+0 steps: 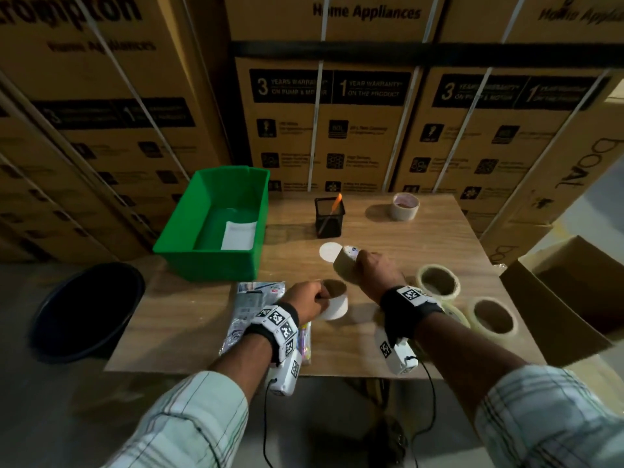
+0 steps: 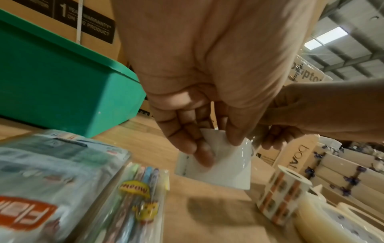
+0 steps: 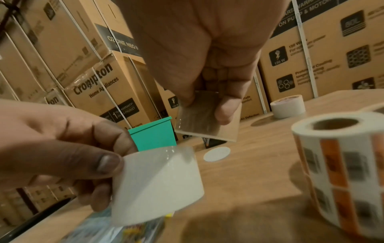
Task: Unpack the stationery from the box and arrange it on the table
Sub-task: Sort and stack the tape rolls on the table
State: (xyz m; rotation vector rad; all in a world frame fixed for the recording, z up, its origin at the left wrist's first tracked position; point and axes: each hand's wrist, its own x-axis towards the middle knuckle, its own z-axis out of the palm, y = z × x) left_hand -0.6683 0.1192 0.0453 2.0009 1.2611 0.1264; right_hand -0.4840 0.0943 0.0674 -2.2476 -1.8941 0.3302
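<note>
Both hands loaded, both off the table. Left hand (image 1: 305, 300) pinches a white tape roll (image 1: 334, 302) by its wall, thumb outside, fingers (image 2: 187, 141) curled into the core; roll sits tilted, core axis pointing up and toward the camera, hanging just above the wooden table (image 1: 422, 238) at the near middle. Just left of it on the tabletop: flat stationery packets (image 1: 251, 310), partly under the left wrist, incl. a pen pack (image 2: 135, 197). Right hand (image 1: 373, 270) is a bit farther in, gripping a brown tape roll (image 1: 346, 266) the same way: thumb and fingers clamp its wall, roll tipped on edge, held above the surface. Key relation: the free patch in the table's middle lies directly below and ahead of both rolls, so I'd guess each goes down with core axis vertical; left roll is lower and nearer the surface, likely lands first. Right of the hands: printed label roll (image 3: 340, 164) upright, then clear tape rolls (image 1: 439, 282) lying flat near the right edge. Beyond the right hand a white disc (image 1: 329, 252) lies flat, then a black mesh pen holder (image 1: 329, 217) with an orange pen, a pale tape roll (image 1: 405, 206) back right. Green bin (image 1: 216, 224) back left holds a white sheet; open cardboard box (image 1: 574, 285) at far right, contents not visible.
</note>
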